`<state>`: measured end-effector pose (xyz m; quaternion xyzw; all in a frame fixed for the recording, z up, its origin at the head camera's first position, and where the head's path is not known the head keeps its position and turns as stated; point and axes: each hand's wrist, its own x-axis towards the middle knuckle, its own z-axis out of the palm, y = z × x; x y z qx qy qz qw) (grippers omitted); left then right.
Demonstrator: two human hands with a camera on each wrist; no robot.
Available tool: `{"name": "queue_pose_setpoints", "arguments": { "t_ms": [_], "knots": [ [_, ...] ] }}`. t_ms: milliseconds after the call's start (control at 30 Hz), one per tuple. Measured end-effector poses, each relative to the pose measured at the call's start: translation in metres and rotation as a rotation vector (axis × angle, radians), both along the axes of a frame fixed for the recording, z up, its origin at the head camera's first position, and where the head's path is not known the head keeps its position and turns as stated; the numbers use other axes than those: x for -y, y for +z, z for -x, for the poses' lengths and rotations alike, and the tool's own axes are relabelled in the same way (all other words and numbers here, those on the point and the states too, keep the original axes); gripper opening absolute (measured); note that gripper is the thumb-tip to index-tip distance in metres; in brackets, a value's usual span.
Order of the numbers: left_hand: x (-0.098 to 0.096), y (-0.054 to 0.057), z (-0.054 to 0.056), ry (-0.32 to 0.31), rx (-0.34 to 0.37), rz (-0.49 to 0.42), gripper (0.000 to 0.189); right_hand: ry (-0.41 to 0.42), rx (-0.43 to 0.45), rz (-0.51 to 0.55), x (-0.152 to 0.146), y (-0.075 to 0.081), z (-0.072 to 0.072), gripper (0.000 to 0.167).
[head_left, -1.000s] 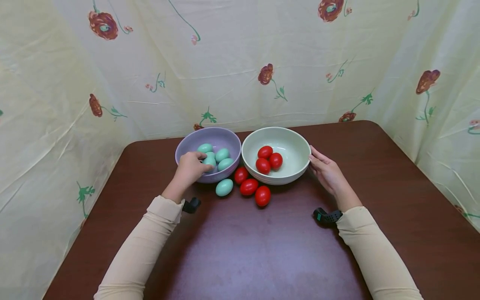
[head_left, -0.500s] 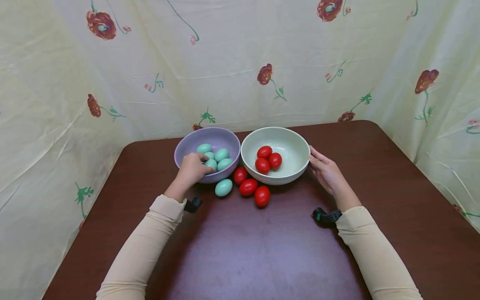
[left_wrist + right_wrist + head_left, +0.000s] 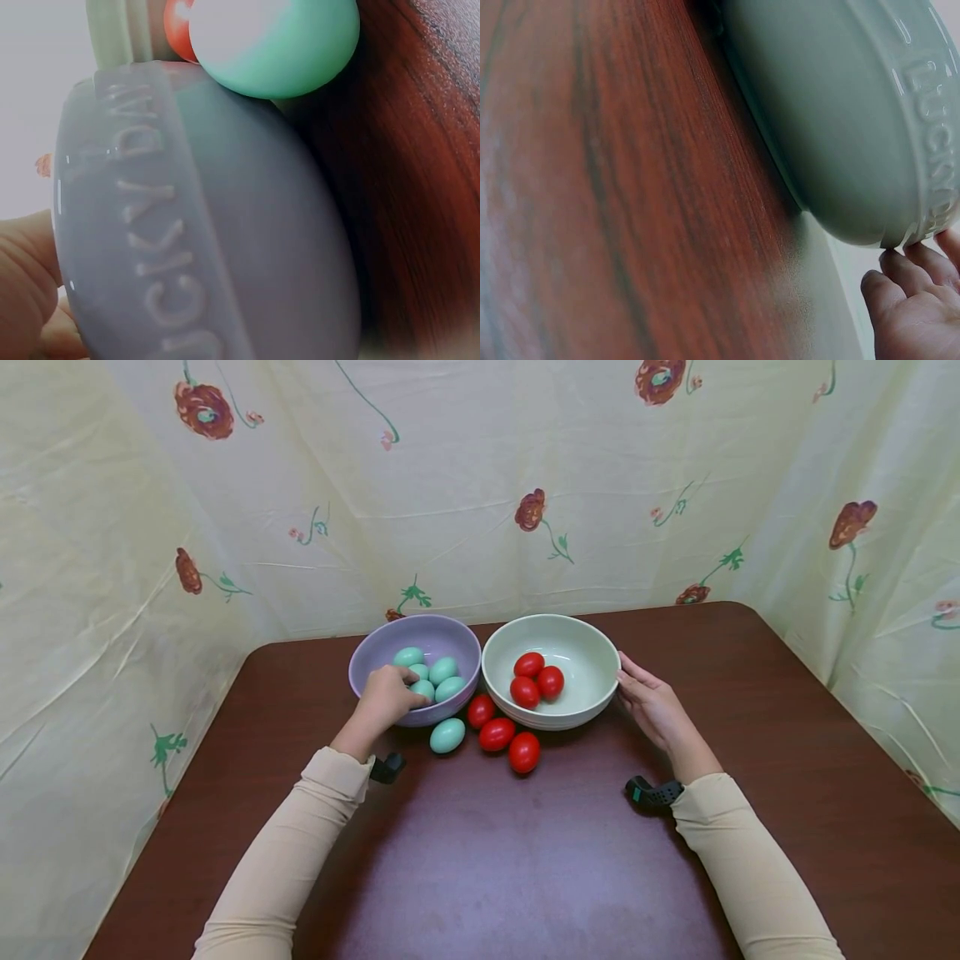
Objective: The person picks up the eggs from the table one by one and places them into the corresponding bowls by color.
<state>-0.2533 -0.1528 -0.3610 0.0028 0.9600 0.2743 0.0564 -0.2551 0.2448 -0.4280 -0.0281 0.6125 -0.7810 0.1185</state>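
A purple bowl [image 3: 360, 652] stands at the back of the table with several mint-green eggs [image 3: 444, 669] inside. My left hand [image 3: 384, 695] reaches over its near-left rim, thumb and forefinger around a mint-green egg [image 3: 422, 690]. In the left wrist view, part of this hand shows beyond the rim of the purple bowl [image 3: 247, 210]; the egg at the fingers is hidden there. Beside it stands a pale green bowl [image 3: 592, 660] with three red eggs [image 3: 551, 682]. My right hand [image 3: 654, 710] touches its right side with extended fingertips, also visible in the right wrist view.
In front of the bowls lie a mint-green egg [image 3: 447, 736] and three red eggs [image 3: 497, 734] on the dark brown table [image 3: 525, 860]. A floral curtain [image 3: 450, 485] hangs just behind the table's far edge and along both sides.
Over the last second my left fingers and the mint-green egg shifted slightly right and toward me inside the purple bowl, then stayed still. My right hand has not visibly moved.
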Motion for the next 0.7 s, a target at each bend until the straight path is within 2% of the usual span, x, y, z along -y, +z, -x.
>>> {"name": "queue_pose_setpoints", "arguments": {
  "t_ms": [500, 700],
  "knots": [
    [0.0003, -0.0059, 0.0053, 0.002, -0.007, 0.04, 0.048, -0.004, -0.003, -0.001, 0.0006, -0.0006, 0.0009, 0.067],
    [-0.0002, -0.0072, 0.0064, -0.024, -0.023, 0.076, 0.029, -0.001, -0.003, -0.005, 0.0009, -0.0008, 0.0006, 0.067]
  ]
}}
